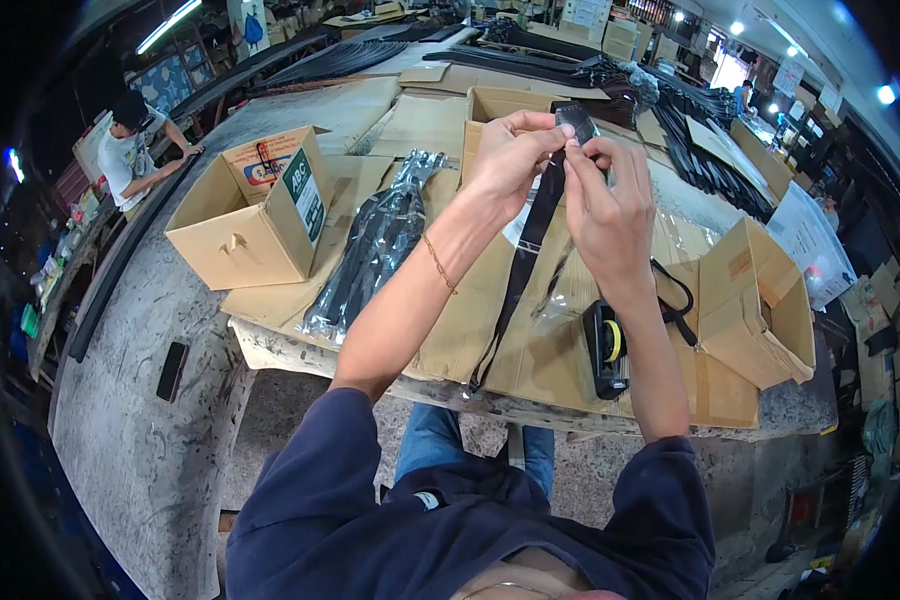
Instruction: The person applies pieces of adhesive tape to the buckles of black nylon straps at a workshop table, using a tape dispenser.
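A black strap (pixel 526 262) hangs from between my two hands down to the table's front edge, with a small metal piece partway along it. My left hand (pixel 518 152) pinches the strap's upper end, where a wider black piece (pixel 571 118) sticks up. Close beside it, my right hand (pixel 610 195) has its thumb and fingers pressed together at the same end. To the left lies a clear plastic bag (pixel 382 240) with black items inside. A black tape dispenser (pixel 604 350) with a yellow roll sits below my right hand.
Open cardboard boxes stand at the left (pixel 240 240), at the right (pixel 750 310) and behind my hands. Flattened cardboard (pixel 460 330) covers the table. A phone (pixel 172 371) lies on the grey surface at left. A person (pixel 130 150) leans there; black straps lie farther back.
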`<action>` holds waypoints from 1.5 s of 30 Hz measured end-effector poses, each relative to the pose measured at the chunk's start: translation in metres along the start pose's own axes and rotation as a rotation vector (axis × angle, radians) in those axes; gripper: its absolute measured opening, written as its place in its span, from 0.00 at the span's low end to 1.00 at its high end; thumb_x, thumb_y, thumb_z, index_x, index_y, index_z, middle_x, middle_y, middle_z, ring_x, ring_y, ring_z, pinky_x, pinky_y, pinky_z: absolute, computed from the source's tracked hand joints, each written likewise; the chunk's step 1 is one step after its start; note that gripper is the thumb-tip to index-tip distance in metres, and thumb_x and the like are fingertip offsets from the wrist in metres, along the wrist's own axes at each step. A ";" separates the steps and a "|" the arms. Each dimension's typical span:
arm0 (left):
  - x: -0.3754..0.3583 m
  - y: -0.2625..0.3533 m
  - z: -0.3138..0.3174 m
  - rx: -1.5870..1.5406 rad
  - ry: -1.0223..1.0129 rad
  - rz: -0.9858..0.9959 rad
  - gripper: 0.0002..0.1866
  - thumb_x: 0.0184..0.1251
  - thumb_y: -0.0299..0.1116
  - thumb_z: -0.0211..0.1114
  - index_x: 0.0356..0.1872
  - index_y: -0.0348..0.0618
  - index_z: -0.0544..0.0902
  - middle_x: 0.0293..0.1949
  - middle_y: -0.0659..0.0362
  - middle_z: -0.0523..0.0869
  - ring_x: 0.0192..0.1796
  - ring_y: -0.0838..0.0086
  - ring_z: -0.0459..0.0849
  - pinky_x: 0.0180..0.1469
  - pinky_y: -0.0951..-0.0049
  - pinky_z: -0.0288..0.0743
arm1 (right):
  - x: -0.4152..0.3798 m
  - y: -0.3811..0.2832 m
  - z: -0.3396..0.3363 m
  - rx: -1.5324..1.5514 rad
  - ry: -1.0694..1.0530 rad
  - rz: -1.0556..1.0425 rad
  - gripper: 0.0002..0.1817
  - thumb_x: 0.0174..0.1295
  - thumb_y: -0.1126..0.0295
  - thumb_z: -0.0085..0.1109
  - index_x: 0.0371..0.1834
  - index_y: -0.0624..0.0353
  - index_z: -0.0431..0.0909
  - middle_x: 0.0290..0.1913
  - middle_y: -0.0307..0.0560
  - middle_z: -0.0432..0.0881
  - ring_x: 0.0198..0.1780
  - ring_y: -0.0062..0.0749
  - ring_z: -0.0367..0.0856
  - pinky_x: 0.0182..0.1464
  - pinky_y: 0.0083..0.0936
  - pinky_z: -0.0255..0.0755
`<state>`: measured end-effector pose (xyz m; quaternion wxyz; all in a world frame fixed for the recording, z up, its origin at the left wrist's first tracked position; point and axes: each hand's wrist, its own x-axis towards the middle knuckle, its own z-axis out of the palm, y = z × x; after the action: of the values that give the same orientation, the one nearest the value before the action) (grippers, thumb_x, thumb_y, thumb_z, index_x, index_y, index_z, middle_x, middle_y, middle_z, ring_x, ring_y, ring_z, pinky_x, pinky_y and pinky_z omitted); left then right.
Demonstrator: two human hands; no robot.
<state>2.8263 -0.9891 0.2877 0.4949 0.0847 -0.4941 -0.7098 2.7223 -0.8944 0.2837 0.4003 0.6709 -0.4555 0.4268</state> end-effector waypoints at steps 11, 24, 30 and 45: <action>-0.005 0.012 0.011 0.337 0.035 0.154 0.12 0.55 0.25 0.68 0.40 0.31 0.79 0.31 0.59 0.86 0.32 0.83 0.80 0.35 0.85 0.68 | 0.007 0.023 -0.009 0.311 0.049 0.280 0.16 0.55 0.76 0.63 0.48 0.63 0.77 0.44 0.46 0.78 0.46 0.36 0.77 0.49 0.30 0.71; 0.009 0.078 0.018 1.091 0.054 0.849 0.17 0.52 0.32 0.71 0.42 0.35 0.81 0.32 0.57 0.86 0.34 0.78 0.83 0.40 0.75 0.76 | 0.024 0.046 -0.007 1.068 -0.151 0.647 0.31 0.53 0.78 0.67 0.61 0.71 0.64 0.40 0.51 0.83 0.39 0.23 0.81 0.42 0.18 0.75; 0.019 0.113 0.031 1.483 -0.755 0.855 0.23 0.46 0.35 0.72 0.46 0.38 0.80 0.39 0.49 0.83 0.44 0.57 0.81 0.49 0.64 0.73 | 0.032 0.040 -0.010 1.055 -0.212 0.581 0.37 0.50 0.79 0.68 0.64 0.65 0.61 0.39 0.50 0.83 0.39 0.24 0.81 0.42 0.19 0.75; 0.052 0.133 0.070 1.381 -1.577 0.150 0.24 0.42 0.19 0.66 0.47 0.34 0.80 0.45 0.49 0.84 0.48 0.68 0.81 0.52 0.70 0.72 | 0.015 0.019 -0.011 0.981 -0.257 0.682 0.25 0.56 0.69 0.68 0.53 0.65 0.67 0.38 0.45 0.82 0.37 0.22 0.81 0.40 0.19 0.74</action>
<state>2.8401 -0.9899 0.4466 -0.0801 -0.1683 -0.9778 -0.0956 2.7055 -0.8933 0.3041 -0.1727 0.6394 -0.4397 0.6066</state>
